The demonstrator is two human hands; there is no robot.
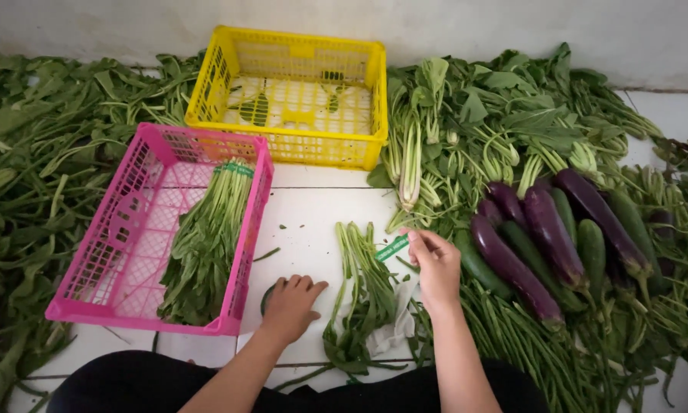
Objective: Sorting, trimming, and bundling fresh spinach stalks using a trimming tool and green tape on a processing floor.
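Inspector: White tiled floor (313,222) carries everything. Pink crate (91,306) near its left edge holds one tied bundle; yellow crate (359,99) sits at the back wall.

Clerk: And the greens in hand?

Inspector: Loose greens (359,298) lie on the floor between both hands, near the front edge. Judged light, limp, easily bruised; the stems are the firmer end, so grip there, not the leaves.

Clerk: Hands?

Inspector: Right hand (436,271) pinches a green tape strip (392,247) between thumb and fingertips, above the stems. Left hand (290,306) rests curled over a dark roll (266,300), fingers together.
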